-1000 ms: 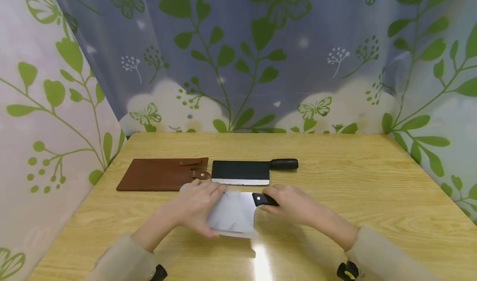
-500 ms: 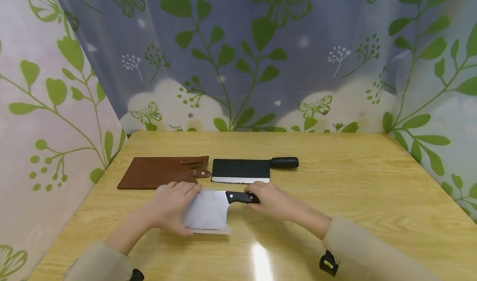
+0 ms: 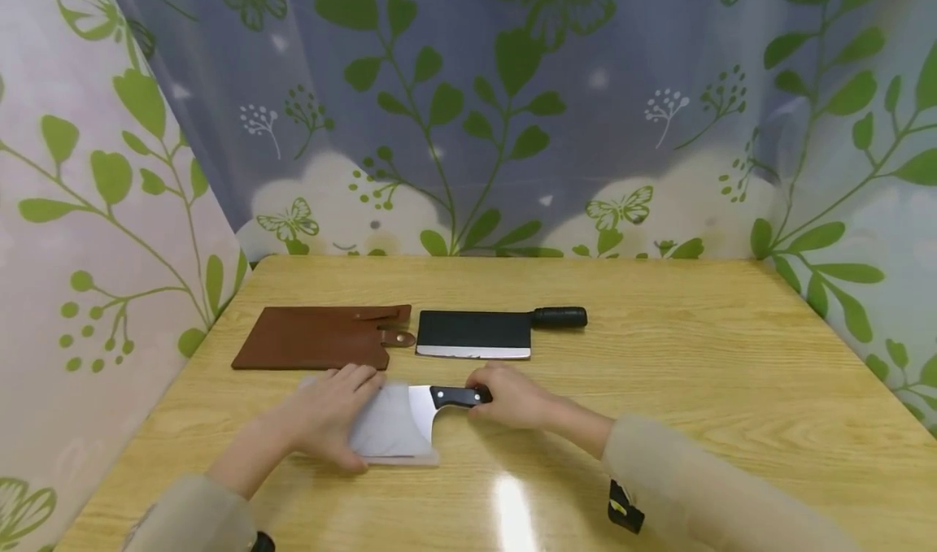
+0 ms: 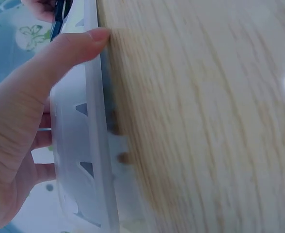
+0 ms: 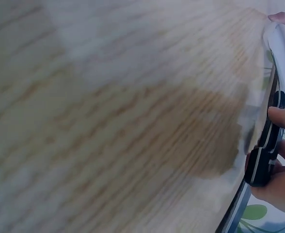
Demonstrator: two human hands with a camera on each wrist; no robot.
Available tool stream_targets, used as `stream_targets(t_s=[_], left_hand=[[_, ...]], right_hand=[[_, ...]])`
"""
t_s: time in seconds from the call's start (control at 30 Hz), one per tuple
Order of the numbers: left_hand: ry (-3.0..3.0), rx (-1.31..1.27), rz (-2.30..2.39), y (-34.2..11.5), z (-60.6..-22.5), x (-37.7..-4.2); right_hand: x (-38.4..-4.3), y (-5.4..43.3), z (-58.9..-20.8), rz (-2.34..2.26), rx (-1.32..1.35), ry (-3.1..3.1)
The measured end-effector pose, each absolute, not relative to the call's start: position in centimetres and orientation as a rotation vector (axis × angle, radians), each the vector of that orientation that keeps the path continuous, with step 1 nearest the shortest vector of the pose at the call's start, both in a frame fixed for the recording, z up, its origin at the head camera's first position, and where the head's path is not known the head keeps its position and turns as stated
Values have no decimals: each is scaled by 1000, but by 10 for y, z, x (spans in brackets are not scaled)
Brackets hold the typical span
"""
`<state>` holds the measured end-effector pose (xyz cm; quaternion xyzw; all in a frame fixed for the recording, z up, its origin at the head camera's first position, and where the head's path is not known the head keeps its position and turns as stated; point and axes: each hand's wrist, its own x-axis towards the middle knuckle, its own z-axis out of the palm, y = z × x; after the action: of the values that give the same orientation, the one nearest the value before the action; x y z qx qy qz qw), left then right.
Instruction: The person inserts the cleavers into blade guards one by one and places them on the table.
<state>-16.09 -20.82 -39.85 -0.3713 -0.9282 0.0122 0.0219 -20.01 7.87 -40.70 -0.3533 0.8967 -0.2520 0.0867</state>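
Note:
My left hand [image 3: 325,418] spans a translucent white blade cover [image 3: 388,430], thumb at its near edge and fingers over the far edge. In the left wrist view the thumb [image 4: 67,53] lies across the cover's rim, close over the wood. Out of the cover's right end comes the bright blade of a cleaver [image 3: 422,410]; most of the blade is covered. My right hand [image 3: 512,402] grips the rear of its black riveted handle [image 3: 450,397]. The right wrist view shows fingers and thumb around that handle [image 5: 266,141].
Behind the hands, a brown leather sheath [image 3: 315,336] lies at the left of the wooden table [image 3: 695,357]. Beside it is a second cleaver [image 3: 474,330] with a dark blade and black handle pointing right. A patterned curtain [image 3: 468,129] stands along the table's back.
Both hands have moved left with the cleaver and its cover. In the last half second they shifted only slightly, and a little more blade shows beside the handle.

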Motion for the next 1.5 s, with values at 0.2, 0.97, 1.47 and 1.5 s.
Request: stream_targets(t_s=[0.2,0.97,1.47,1.5], left_hand=[[-2990,-1141,-61,-213,-405,-165],[-2891,-847,-110,-231,-388,-182],[-2977,-564,-138,-267,-386,-229],[-2987,-561,-138,-268,-388,-231]], right_hand=[[-203,75,-413,-772,-995,2661],[-227,141,-410,-1172,-877,2582],[-269,188,-390,-1098,-799,2921],[-272,187,-391,-1058,-812,2945]])
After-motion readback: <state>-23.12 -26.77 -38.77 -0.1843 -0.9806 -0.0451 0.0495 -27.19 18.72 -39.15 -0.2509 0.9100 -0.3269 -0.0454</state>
